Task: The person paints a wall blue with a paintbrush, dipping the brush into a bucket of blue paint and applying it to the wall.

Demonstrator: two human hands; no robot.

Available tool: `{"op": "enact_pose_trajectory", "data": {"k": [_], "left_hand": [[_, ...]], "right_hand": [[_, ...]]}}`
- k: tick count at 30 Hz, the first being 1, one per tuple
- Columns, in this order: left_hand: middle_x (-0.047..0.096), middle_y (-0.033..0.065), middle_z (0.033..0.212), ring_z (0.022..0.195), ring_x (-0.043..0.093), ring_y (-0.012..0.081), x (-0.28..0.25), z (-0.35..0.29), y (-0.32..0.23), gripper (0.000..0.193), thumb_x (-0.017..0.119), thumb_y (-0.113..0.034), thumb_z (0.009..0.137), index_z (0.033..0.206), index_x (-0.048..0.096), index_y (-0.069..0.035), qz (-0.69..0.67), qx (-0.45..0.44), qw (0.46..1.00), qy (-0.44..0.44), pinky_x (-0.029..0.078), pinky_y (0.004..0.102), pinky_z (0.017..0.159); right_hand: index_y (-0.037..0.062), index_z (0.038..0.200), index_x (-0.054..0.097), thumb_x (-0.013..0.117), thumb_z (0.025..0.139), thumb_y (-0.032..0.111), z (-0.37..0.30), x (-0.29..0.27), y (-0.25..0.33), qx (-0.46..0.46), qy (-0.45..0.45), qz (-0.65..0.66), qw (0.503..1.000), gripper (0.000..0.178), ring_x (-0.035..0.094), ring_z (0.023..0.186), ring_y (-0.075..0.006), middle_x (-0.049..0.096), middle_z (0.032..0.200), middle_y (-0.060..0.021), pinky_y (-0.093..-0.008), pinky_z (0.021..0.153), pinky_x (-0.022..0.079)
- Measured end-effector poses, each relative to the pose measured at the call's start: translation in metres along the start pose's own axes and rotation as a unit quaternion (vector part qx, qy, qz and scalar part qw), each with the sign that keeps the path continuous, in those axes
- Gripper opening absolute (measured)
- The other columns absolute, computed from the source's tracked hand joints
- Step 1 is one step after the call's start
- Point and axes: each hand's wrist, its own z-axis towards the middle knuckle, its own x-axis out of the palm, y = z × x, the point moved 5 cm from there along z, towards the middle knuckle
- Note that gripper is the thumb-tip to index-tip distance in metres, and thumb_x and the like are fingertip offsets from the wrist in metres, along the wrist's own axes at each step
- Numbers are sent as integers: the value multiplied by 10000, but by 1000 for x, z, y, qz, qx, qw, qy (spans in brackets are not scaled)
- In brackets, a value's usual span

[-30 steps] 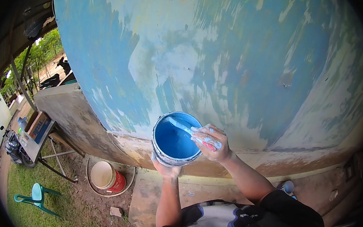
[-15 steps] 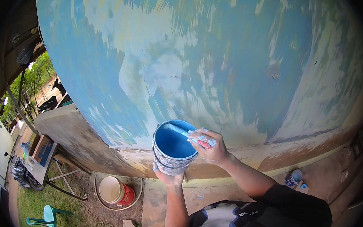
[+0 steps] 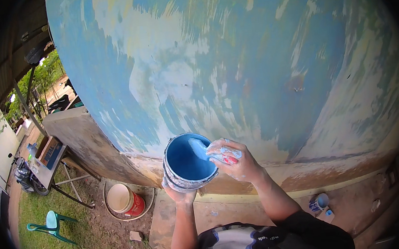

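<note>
My left hand [image 3: 180, 192] grips a paint bucket [image 3: 181, 184] from below and holds it tilted in front of the wall. Blue paint coats the bucket's inside. In my right hand [image 3: 233, 161], which is smeared with paint, is a paintbrush [image 3: 199, 149] with a red part on its handle. Its blue-coated bristle end lies inside the bucket, close to the far right of the inner wall. Behind both hands rises a large curved wall [image 3: 270, 72], streaked with blue, white and some yellow-green.
A red and white bucket [image 3: 134, 205] stands inside a hoop on the ground at left. Farther left are a green chair [image 3: 52, 220], a table [image 3: 46, 176] with a box [image 3: 51, 152], and a motorbike [image 3: 24, 178]. A small paint can [image 3: 319, 202] sits at lower right.
The bucket and my left hand have shifted slightly left. The brush has turned steeper within the bucket, its bristle end moving right and lower. My right hand has moved slightly right.
</note>
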Motion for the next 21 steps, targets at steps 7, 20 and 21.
{"op": "enact_pose_trajectory", "data": {"k": [7,20,21], "left_hand": [[508,154,1588,1443,494,361,3,-13,0,785,607,-567,941,1545,495,-78,53,38,998,18,389,548,1225],[455,177,1624,1454,461,420,-6,-23,-17,792,577,-582,948,1581,458,-121,4,61,998,14,375,644,1201],[455,177,1624,1454,461,420,-6,-24,-20,792,577,-582,948,1581,458,-121,1,63,998,16,375,644,1201]], "right_hand": [[26,1037,746,770,829,-28,-18,4,-6,-113,-21,-120,986,216,702,970,-311,702,1102,-115,-389,855,583],[-2,1035,727,763,804,-57,-19,45,-4,-145,-85,-101,981,241,711,850,-304,679,995,-132,-384,747,597],[-9,1044,727,764,832,-58,-15,45,-6,-96,-59,-66,991,221,718,853,-292,683,1001,-134,-371,750,597]]}}
